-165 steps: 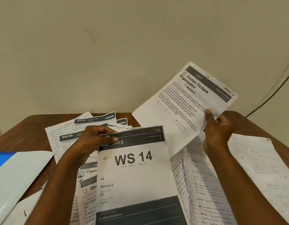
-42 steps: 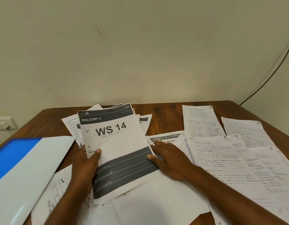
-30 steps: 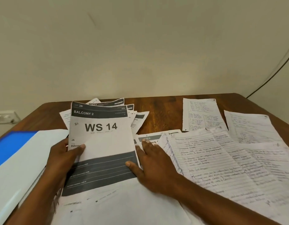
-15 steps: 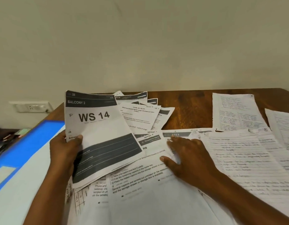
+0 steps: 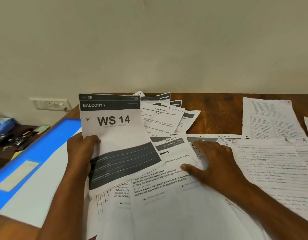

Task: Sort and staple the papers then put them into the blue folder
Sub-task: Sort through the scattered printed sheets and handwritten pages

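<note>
Papers [image 5: 115, 135] held by left hand [image 5: 80, 149]; blue folder [image 5: 37, 153] open.

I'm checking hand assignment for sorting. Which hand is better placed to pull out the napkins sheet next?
Right. The right hand already rests open on the napkins sheet, thumb at its edge. The left hand is busy gripping the WS 14 sheet.

table [image 5: 217, 118]: brown wood, grain showing, slight sheen
WS 14 sheet [image 5: 118, 135]: thin matt paper, printed, lightly curled
handwritten sheets [image 5: 274, 163]: lined paper, matt, creased
blue folder [image 5: 38, 153]: smooth plastic, glossy
wall [image 5: 149, 45]: painted plaster, matt, faintly scuffed
</note>
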A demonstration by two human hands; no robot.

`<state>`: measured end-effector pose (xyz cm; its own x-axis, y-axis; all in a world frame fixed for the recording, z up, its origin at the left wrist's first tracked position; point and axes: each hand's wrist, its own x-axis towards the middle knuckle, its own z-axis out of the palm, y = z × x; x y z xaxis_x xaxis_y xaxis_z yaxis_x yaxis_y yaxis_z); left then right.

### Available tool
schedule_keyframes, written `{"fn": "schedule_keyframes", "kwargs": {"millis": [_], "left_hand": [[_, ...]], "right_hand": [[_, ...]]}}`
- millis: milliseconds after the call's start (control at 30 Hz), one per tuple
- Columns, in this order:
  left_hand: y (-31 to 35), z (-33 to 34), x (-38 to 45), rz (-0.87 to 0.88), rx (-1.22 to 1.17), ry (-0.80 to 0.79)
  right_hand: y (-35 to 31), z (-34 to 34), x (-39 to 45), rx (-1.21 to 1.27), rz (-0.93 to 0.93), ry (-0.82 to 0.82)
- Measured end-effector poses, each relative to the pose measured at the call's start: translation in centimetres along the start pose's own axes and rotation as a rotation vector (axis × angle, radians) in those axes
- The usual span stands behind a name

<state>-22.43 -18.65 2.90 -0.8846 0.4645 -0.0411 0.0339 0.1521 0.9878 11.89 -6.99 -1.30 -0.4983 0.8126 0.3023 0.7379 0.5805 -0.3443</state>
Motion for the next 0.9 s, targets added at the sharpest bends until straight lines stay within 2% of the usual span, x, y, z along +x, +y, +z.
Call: {"fn": "schedule_keyframes", "kwargs": {"millis": [167,400,533,700,900], "left_hand": [[0.0,-0.4,-0.4,0.069,0.09,0.054],[-0.1,-0.7,-0.4,0.086,0.216,0.091],[0.9,-0.4,-0.8,0.073,0.23,0.049],[0.8,0.1,-0.4,0.032,0.139,-0.05],[0.0,1.4,-0.2,-0.056,0.102,-0.189]], "right_hand": [[0.7,0.5,0.3,0.0,-0.051,-0.015],[1.5,1.4,0.4,0.078,-0.148,0.102],[1.7,1.6,1.1,0.118,-0.162,0.146],[1.5,1.4,1.0,0.154,-0.162,0.199],[2.0,1.2,0.6,0.153,-0.114,0.182]]}}
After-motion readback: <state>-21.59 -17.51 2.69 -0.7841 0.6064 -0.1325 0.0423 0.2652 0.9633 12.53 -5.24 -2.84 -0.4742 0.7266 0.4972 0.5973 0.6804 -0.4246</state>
